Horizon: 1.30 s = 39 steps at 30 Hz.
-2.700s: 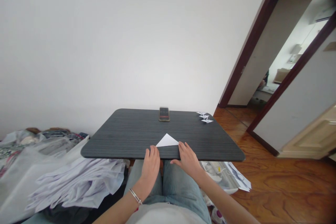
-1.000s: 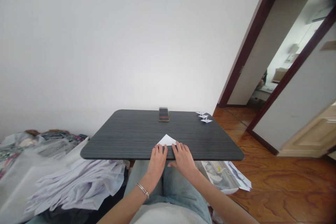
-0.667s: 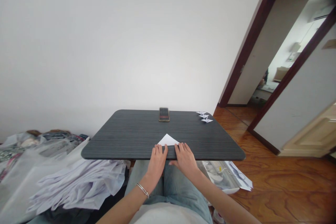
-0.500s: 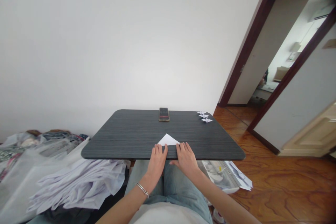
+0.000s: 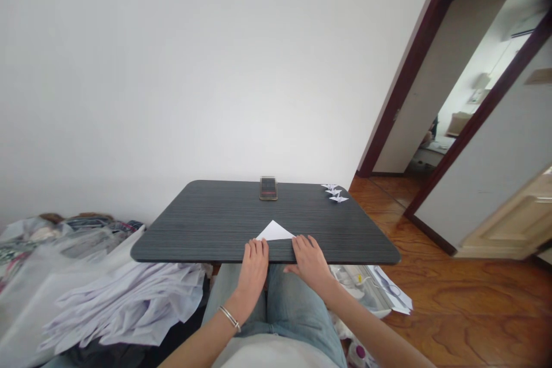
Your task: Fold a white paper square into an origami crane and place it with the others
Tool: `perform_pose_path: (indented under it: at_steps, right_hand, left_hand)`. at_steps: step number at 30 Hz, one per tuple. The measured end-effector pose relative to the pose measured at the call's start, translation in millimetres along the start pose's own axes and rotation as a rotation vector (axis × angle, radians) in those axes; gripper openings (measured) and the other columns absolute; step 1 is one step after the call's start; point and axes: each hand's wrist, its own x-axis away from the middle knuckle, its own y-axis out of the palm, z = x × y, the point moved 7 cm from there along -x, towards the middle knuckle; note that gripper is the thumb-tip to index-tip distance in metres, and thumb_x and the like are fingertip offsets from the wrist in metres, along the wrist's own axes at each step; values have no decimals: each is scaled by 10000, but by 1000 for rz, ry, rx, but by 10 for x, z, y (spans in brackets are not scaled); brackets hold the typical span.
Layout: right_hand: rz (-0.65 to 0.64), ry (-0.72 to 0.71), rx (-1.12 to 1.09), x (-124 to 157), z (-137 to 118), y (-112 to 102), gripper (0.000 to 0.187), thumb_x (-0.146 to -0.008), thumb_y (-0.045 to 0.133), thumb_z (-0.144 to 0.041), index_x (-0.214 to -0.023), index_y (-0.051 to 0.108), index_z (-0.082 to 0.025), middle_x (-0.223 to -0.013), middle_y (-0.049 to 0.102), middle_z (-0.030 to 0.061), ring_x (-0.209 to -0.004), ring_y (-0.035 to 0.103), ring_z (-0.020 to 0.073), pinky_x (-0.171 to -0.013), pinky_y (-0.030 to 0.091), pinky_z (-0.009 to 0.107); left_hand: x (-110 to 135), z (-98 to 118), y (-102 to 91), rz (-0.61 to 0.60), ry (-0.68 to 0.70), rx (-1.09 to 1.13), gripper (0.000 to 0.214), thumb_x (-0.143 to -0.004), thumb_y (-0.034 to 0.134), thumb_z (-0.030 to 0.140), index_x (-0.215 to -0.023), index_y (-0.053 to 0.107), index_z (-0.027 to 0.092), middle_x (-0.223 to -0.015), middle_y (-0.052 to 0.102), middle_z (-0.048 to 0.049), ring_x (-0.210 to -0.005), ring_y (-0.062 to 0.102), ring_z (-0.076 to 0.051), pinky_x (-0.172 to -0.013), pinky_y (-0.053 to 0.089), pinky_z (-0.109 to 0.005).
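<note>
A white sheet of paper [image 5: 275, 232] folded into a triangle lies at the near edge of the dark table [image 5: 207, 224], its point facing away from me. My left hand [image 5: 253, 264] lies flat with its fingertips at the triangle's left corner, fingers stretched out. My right hand [image 5: 309, 261] rests flat at the right corner in the same way. Both hands press on the table's front edge and hold nothing. A thin bracelet sits on my left wrist.
A phone [image 5: 268, 188] stands at the table's far edge, and three small folded paper cranes [image 5: 335, 192] sit at the far right corner. Crumpled white sheets [image 5: 125, 299] are piled at my left. An open doorway [image 5: 457, 115] lies to the right, over wooden floor.
Both hands have slid apart along the paper's near edge, from the middle toward its two corners. The paper itself stays in place.
</note>
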Motion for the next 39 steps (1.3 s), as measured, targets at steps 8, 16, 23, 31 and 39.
perform_pose_path:
  at_steps: [8,16,23,31,39]
  right_hand:
    - [-61,-29,68,-50,-95,-4,853,-598,706,-598,-1282,487,-137,-1109,598,206,-1072,517,342,-945,332,450]
    - [-127,-70,130,-129,-190,1,979,-504,774,-572,-1348,410,-234,-1027,625,194,-970,567,359,-898,327,460]
    - [-128,-68,112,-130,-202,-12,951,-525,778,-551,-1349,407,-255,-1018,626,193,-962,558,358,-881,324,457]
    - [-134,-73,83,-91,-142,-45,900,-546,768,-547,-1312,460,-189,-1026,616,200,-974,559,345,-894,350,435]
    - [-86,-64,29,-35,-69,-43,833,-600,740,-535,-1259,503,-84,-1111,592,234,-1064,533,356,-944,368,439]
  left_hand:
    - [34,-30,-23,-19,-17,27,478,-827,330,21,-1286,455,70,-1130,579,-187,-1069,528,-259,-942,384,-450]
    - [45,7,-12,-4,26,78,516,-817,374,13,-1316,429,135,-1141,571,-171,-1089,522,-267,-953,366,-468]
    - [17,-11,8,-7,34,84,525,-816,386,16,-1321,425,157,-1084,581,-165,-1039,537,-269,-930,374,-468]
    - [37,-31,38,-1,56,39,485,-830,425,89,-1312,432,144,-1104,580,-174,-1040,543,-275,-916,391,-451]
    - [102,-92,114,21,84,77,461,-813,431,76,-1272,458,31,-1197,544,-227,-1119,508,-289,-964,371,-439]
